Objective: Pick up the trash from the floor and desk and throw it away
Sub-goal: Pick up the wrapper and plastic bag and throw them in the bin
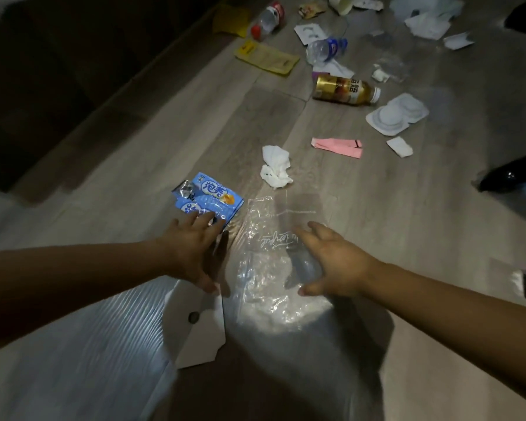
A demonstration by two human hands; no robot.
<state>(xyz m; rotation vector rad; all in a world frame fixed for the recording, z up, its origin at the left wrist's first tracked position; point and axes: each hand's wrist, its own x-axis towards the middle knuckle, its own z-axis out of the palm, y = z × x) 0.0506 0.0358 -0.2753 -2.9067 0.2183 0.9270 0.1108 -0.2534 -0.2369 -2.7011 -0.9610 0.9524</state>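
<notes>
Both hands are spread wide, holding nothing: the left hand (192,250) reaches the near edge of the blue snack wrapper (208,197), the right hand (331,262) is over the clear plastic bag (264,278) on the floor (377,208). I think the thin bag can slip from flat fingers; farther off, the gold bottle (345,90) may roll if bumped.

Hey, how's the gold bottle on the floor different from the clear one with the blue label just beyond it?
The gold bottle is wrapped almost fully in its label; the blue-label bottle is clear with only a blue band. The gold bottle keeps its round shape; the blue-label bottle looks crumpled. Both lie on their sides on the wood floor.
</notes>
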